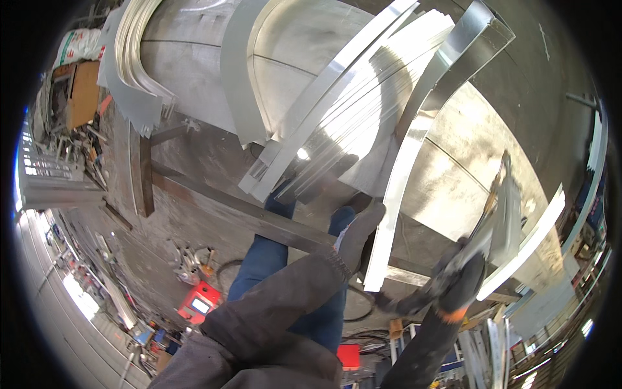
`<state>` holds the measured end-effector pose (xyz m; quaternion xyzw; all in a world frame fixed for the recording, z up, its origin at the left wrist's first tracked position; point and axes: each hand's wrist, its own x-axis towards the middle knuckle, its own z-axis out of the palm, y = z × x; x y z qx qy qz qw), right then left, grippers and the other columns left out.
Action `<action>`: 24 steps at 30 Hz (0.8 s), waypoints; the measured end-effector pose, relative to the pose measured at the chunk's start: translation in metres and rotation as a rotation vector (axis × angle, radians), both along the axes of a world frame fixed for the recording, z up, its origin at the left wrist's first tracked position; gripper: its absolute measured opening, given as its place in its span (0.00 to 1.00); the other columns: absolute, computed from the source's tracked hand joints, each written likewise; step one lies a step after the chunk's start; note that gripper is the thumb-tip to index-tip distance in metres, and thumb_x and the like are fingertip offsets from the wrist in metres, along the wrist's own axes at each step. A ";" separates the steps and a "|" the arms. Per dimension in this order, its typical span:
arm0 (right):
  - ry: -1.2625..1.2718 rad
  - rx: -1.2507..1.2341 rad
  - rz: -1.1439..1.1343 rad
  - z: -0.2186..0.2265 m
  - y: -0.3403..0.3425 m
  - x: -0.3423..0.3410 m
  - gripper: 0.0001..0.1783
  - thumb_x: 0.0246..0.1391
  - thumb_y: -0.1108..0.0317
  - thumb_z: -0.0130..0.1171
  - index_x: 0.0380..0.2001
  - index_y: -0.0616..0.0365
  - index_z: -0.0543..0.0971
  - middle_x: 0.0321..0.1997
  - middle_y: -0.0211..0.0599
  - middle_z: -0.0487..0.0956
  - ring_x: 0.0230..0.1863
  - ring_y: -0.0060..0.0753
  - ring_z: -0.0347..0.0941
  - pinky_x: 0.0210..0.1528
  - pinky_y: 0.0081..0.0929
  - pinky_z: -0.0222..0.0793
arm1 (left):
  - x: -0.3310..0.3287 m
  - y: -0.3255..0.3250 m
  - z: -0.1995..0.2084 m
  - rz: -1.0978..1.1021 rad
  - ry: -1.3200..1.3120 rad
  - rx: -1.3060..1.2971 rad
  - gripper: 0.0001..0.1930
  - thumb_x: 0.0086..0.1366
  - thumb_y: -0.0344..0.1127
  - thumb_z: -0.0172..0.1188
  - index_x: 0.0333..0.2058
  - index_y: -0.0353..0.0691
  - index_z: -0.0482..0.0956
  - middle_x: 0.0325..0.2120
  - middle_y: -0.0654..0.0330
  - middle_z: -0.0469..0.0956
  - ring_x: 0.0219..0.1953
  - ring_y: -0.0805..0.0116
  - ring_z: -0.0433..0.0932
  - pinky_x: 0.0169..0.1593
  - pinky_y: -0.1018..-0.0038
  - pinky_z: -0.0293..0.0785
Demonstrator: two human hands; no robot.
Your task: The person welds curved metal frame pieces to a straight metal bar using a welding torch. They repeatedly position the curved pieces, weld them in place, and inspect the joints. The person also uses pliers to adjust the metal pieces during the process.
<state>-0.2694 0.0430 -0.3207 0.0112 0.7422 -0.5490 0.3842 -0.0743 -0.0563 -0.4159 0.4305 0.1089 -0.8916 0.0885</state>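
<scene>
My left hand (360, 231), in a dark glove, grips the near end of a long curved metal channel (405, 155). Its fingers are partly hidden by the channel's edge. The shiny channel arcs away from me to the top right, with one side wall turned up. To the right, my right hand (468, 280), also gloved and with an orange cuff band, closes round a long grey hand tool (502, 220). The tool points away from me over the bench, apart from the channel; its exact kind I cannot make out.
A stack of thin curved metal strips (353, 107) lies left of the channel on the metal bench (188, 71). More curved strips (126, 48) rest at the far left. A white curved strip (528, 243) lies far right. On the floor stands a red box with a screen (200, 302).
</scene>
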 end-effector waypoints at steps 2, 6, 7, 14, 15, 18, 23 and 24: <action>-0.199 -0.008 0.174 0.039 0.027 0.026 0.23 0.70 0.49 0.46 0.48 0.59 0.74 0.25 0.35 0.73 0.15 0.27 0.68 0.15 0.26 0.63 | -0.007 0.007 -0.002 -0.074 -0.135 0.033 0.29 0.74 0.64 0.52 0.47 0.41 0.78 0.25 0.66 0.74 0.23 0.74 0.73 0.27 0.75 0.74; -0.283 -0.170 -0.302 0.068 0.057 0.063 0.28 0.70 0.47 0.47 0.58 0.62 0.69 0.51 0.52 0.73 0.18 0.30 0.72 0.17 0.25 0.71 | -0.017 0.014 -0.005 -0.110 -0.251 -0.282 0.26 0.75 0.62 0.52 0.42 0.41 0.78 0.26 0.67 0.74 0.25 0.75 0.73 0.28 0.75 0.72; -0.342 -0.193 -0.278 0.071 0.062 0.070 0.29 0.70 0.47 0.47 0.58 0.62 0.69 0.52 0.52 0.73 0.18 0.31 0.72 0.17 0.26 0.71 | -0.019 0.017 -0.005 -0.141 -0.289 -0.396 0.25 0.76 0.60 0.52 0.40 0.40 0.78 0.27 0.68 0.75 0.28 0.76 0.73 0.31 0.75 0.72; -0.593 -0.267 -0.146 0.081 0.073 0.109 0.34 0.68 0.43 0.50 0.60 0.63 0.68 0.52 0.53 0.73 0.22 0.37 0.74 0.20 0.30 0.74 | -0.026 0.036 -0.022 0.054 -0.222 -0.489 0.22 0.79 0.52 0.52 0.38 0.37 0.77 0.27 0.67 0.73 0.30 0.79 0.69 0.32 0.72 0.68; -0.605 -0.269 -0.140 0.080 0.071 0.111 0.34 0.67 0.43 0.51 0.61 0.63 0.68 0.53 0.53 0.73 0.22 0.37 0.75 0.20 0.31 0.75 | -0.025 0.037 -0.025 0.016 -0.217 -0.536 0.21 0.79 0.52 0.52 0.38 0.37 0.77 0.27 0.66 0.73 0.30 0.79 0.68 0.32 0.72 0.68; -0.632 -0.267 -0.109 0.076 0.065 0.112 0.37 0.66 0.41 0.52 0.62 0.63 0.67 0.53 0.53 0.72 0.24 0.40 0.76 0.21 0.32 0.76 | -0.028 0.041 -0.028 0.065 -0.230 -0.515 0.22 0.79 0.53 0.51 0.38 0.36 0.76 0.27 0.65 0.72 0.30 0.78 0.68 0.32 0.70 0.68; -0.658 -0.258 -0.070 0.073 0.059 0.107 0.40 0.65 0.38 0.54 0.63 0.64 0.67 0.54 0.54 0.72 0.27 0.44 0.77 0.23 0.36 0.78 | -0.038 0.046 -0.031 -0.184 -0.439 -0.720 0.22 0.79 0.51 0.51 0.39 0.33 0.76 0.28 0.62 0.75 0.31 0.73 0.69 0.35 0.67 0.69; -0.663 -0.258 -0.066 0.074 0.058 0.107 0.41 0.65 0.38 0.55 0.63 0.64 0.67 0.54 0.54 0.72 0.27 0.45 0.78 0.24 0.36 0.78 | -0.039 0.047 -0.032 -0.234 -0.463 -0.740 0.22 0.79 0.51 0.51 0.39 0.33 0.77 0.29 0.61 0.76 0.31 0.72 0.70 0.35 0.67 0.70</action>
